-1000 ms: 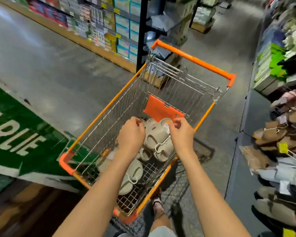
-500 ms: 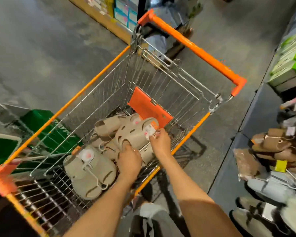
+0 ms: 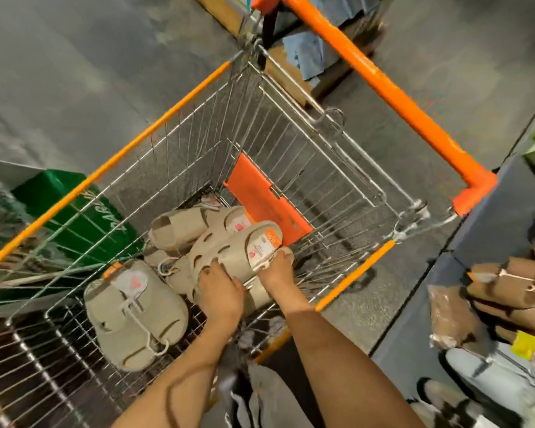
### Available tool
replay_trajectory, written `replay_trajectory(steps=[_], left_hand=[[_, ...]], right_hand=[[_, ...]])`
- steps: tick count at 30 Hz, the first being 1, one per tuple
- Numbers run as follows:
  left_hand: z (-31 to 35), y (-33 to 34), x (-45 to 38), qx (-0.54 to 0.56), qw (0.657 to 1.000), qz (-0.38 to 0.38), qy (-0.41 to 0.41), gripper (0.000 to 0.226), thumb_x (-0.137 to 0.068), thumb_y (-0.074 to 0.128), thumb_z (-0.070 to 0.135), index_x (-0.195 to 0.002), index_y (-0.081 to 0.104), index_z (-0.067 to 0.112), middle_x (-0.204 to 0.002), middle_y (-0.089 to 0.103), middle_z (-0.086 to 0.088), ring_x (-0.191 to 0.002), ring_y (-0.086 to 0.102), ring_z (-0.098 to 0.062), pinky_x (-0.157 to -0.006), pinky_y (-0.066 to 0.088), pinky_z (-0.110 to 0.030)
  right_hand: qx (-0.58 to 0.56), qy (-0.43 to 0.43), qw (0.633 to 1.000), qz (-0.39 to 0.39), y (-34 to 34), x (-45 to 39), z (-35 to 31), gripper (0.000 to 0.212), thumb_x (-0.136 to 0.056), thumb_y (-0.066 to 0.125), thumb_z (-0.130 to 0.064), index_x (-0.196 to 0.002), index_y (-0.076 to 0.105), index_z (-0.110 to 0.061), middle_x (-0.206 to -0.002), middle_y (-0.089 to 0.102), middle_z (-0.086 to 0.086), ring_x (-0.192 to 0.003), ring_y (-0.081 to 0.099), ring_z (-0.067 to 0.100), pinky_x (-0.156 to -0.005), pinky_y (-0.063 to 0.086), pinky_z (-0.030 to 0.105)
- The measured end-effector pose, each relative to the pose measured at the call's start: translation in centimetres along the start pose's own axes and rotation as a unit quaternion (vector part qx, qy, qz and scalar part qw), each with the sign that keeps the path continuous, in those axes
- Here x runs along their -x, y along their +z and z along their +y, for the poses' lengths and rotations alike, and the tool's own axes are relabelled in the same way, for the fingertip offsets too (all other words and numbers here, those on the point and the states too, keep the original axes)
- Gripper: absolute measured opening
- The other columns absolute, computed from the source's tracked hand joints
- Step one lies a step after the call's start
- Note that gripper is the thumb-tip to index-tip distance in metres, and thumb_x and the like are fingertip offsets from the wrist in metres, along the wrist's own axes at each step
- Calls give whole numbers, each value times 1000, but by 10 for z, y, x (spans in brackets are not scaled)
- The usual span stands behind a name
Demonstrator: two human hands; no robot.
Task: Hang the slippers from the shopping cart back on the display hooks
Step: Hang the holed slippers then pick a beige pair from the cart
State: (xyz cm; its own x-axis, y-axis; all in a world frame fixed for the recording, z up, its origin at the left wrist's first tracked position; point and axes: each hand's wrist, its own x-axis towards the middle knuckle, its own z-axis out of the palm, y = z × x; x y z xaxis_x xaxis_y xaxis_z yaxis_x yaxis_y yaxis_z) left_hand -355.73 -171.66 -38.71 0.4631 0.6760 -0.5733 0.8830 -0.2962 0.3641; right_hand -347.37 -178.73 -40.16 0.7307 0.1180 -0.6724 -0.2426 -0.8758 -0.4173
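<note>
Several beige slipper pairs lie in the wire shopping cart (image 3: 179,118) with orange trim. My left hand (image 3: 220,291) grips the near end of one tagged beige pair (image 3: 229,251) in the middle of the basket. My right hand (image 3: 277,270) pinches the same pair at its tagged end. A second pair (image 3: 186,225) lies just behind it, and a third pair (image 3: 133,313) with a white hanger loop rests nearer me on the left. Slippers on the display (image 3: 513,288) hang at the right edge.
The cart's orange handle (image 3: 380,84) crosses the top right, and an orange flap (image 3: 266,199) leans inside the far wall. A green sign (image 3: 74,217) sits left of the cart. Grey floor surrounds it. Shoes and a trouser leg show below.
The view has dropped closer over the cart. Both hands moved deeper into the basket and now hold the middle beige pair, slightly raised from the others.
</note>
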Motion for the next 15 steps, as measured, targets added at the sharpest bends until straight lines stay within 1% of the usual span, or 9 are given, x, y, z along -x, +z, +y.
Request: replay_trajectory(steps=[2,4,6,8,9,10,11,13,15], left_hand=[[-8,4,-10,24,1000,-17,-9,64,-86,55,21,-142,26,14,-124,42,-24,-110,47,-40,-94,41,-45],[-17,9,-17,56,997,-43,-24,70,-85,57,22,-145,18,21,-126,37,-23,-110,46,-41,-95,41,-45],[-23,12,-21,81,993,-72,-40,74,-86,58,23,-145,14,25,-128,34,-22,-113,44,-42,-96,40,-44],[-27,14,-25,107,987,-103,-53,74,-86,58,25,-145,14,24,-131,34,-22,-120,39,-40,-98,38,-42],[-29,16,-28,116,985,-115,-52,74,-85,58,24,-145,15,23,-133,34,-21,-124,37,-38,-99,37,-41],[-31,17,-31,121,984,-123,-48,76,-85,59,24,-146,14,22,-136,33,-20,-126,35,-36,-101,36,-39],[-32,19,-33,126,983,-126,-38,77,-84,59,23,-147,13,21,-138,33,-19,-127,34,-35,-102,35,-37],[-32,19,-35,129,983,-127,-29,79,-84,59,20,-147,12,20,-140,32,-18,-127,38,-32,-103,34,-32],[-33,18,-34,114,983,-139,-45,79,-86,57,20,-148,9,21,-138,31,-18,-122,44,-34,-101,36,-31]], right_hand=[[10,15,999,-36,8,-10,4,58,-85,56,-6,-137,31,-3,-139,36,22,-125,42,34,-102,34,30],[39,43,995,-80,16,-21,11,65,-82,60,-11,-138,27,-12,-140,31,20,-127,36,37,-105,34,36],[73,71,986,-134,24,-31,20,83,-79,66,-16,-144,15,-19,-145,22,18,-132,27,39,-108,32,42],[80,86,977,-178,31,-40,25,99,-76,71,-19,-148,3,-25,-150,16,16,-137,20,38,-110,29,43],[84,89,973,-195,35,-43,26,102,-74,73,-20,-148,3,-27,-150,15,17,-137,20,38,-110,30,42],[95,85,971,-201,38,-45,27,100,-73,74,-22,-147,7,-28,-148,18,18,-136,24,37,-108,32,40],[112,70,971,-197,42,-48,28,91,-72,74,-23,-144,18,-28,-143,26,19,-132,31,36,-105,36,38],[129,21,977,-171,46,-54,31,59,-71,73,-22,-122,44,-27,-129,45,17,-120,46,31,-97,43,33],[78,-6,981,-176,48,-57,31,33,-74,71,-14,-102,54,-21,-117,58,12,-110,54,27,-92,44,32]])
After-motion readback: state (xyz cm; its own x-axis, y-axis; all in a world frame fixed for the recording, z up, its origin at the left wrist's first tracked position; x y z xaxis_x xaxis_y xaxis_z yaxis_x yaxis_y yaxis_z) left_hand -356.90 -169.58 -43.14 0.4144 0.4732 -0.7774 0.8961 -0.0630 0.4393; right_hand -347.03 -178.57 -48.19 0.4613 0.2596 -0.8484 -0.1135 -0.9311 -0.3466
